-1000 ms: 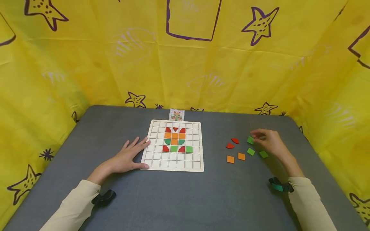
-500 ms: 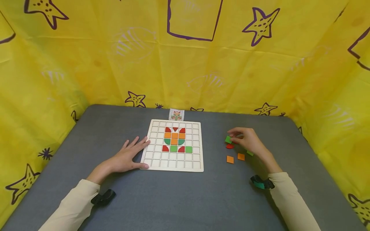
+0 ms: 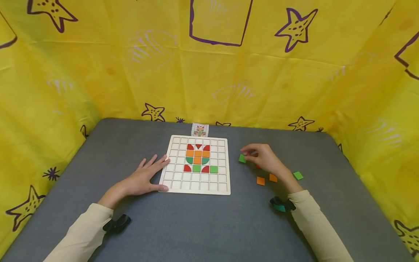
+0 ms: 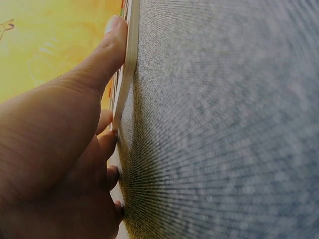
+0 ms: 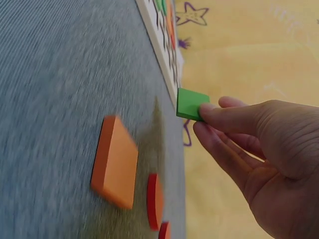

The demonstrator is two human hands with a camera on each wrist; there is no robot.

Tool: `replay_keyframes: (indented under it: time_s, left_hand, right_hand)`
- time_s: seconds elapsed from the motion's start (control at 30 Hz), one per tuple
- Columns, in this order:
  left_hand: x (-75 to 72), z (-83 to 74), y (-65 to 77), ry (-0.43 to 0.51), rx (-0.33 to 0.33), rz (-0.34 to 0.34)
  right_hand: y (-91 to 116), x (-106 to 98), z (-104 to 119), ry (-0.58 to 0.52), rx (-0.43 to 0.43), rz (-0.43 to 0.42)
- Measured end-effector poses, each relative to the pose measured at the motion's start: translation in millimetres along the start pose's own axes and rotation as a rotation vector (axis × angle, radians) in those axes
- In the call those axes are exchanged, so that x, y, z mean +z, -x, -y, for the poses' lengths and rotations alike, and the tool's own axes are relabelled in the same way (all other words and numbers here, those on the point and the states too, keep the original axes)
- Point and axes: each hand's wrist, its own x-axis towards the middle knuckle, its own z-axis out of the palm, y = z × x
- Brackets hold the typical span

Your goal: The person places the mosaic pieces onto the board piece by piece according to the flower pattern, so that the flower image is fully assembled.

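Observation:
A pale wooden grid board point(image 3: 175, 176) lies on the table with red, orange and green tiles set in its middle. My left hand point(image 3: 139, 180) rests on the board's left edge, fingers spread, thumb at the near corner; the left wrist view shows the thumb point(image 4: 99, 57) along the edge. Right of the board, my right hand point(image 3: 263, 158) pinches a green square tile point(image 5: 190, 103) between thumb and fingers. In the head view this tile is above the table, apart from the board. Beneath the right hand, red tiles point(image 5: 155, 201) are partly hidden.
Two orange square tiles point(image 3: 260, 181) lie just in front of the right hand. A green tile point(image 3: 298, 175) lies right of the right forearm. Behind the board sits a small printed pattern card point(image 3: 200, 130). A yellow curtain point(image 3: 209, 72) surrounds the table's back and sides.
My right hand has carried a green tile leftward from the loose tiles towards the board. The left hand and board have stayed in place.

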Motion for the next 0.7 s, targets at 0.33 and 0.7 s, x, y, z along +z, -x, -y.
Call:
replay_keyframes:
  time_s: [0.33,0.7]
  left_hand:
    - [0.0,0.3,-0.6,-0.006,-0.003,0.003]
    - [0.4,1.6,-0.8,-0.007,0.001,-0.003]
  right_hand:
    - [-15.8,17.1,15.2,-0.023,-0.041,0.02]
    - [-32.8,38.1,31.5,-0.048,-0.034,0.063]
